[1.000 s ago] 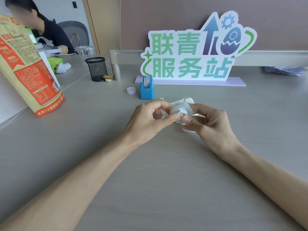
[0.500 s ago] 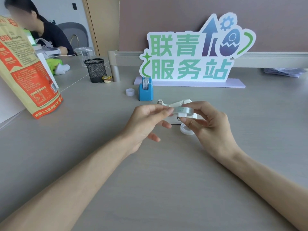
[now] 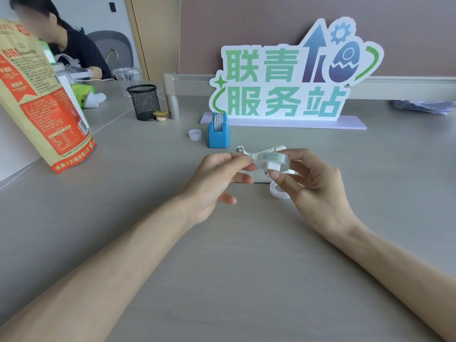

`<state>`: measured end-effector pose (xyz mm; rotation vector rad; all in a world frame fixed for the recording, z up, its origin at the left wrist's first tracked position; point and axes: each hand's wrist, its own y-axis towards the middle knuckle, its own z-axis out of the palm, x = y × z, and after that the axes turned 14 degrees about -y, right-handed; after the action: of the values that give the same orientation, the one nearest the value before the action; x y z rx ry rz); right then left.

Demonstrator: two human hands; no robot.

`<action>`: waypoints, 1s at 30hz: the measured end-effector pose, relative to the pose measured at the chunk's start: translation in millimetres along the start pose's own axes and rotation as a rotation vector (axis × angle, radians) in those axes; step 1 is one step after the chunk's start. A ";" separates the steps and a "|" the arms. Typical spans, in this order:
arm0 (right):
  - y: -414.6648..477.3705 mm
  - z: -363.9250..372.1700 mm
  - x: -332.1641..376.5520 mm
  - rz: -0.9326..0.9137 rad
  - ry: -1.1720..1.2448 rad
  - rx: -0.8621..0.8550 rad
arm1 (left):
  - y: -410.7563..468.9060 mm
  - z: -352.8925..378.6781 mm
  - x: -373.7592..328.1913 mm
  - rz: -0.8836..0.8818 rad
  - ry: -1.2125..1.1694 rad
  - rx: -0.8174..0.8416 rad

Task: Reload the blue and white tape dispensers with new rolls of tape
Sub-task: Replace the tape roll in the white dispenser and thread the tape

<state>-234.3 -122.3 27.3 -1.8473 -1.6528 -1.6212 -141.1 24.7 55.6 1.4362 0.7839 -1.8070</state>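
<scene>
Holding a clear roll of tape on a white plastic hub [image 3: 270, 159] between both hands, just above the grey counter [image 3: 246, 267]. Left hand [image 3: 217, 178] pinching the roll's edge at nine o'clock with thumb and forefinger, other fingers loosely curled; right hand [image 3: 313, 183] gripping the hub from the three o'clock side, thumb pressed to the hub's lower stub. Kept level and close over the white tape dispenser [image 3: 259, 154], probably to seat roll and hub into its cradle; whether the hub is fully pushed through the roll cannot be told. Partly hidden behind the fingers, that dispenser, with its cutter end showing at eleven o'clock of the roll.

Lying flat on the counter at five o'clock of the roll, a second clear tape ring [image 3: 278, 192], touching the right hand's fingers, likely the spent core or a spare. Standing at eleven o'clock, well apart, the blue tape dispenser [image 3: 218, 134], already carrying a roll in its slot, so probably done. Beside it at nine o'clock, a small white plastic ring [image 3: 195, 134]. Farther back at ten o'clock, a black mesh pen cup [image 3: 144, 102], contents not visible.
</scene>
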 end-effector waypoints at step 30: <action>-3.8 0.1 7.4 0.052 0.051 -0.108 | 0.0 -4.2 -4.0 0.275 -0.006 0.019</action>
<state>-238.8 -116.5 31.2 -1.8649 -1.5115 -1.7533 -138.1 28.6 58.7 1.4712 0.5370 -1.6120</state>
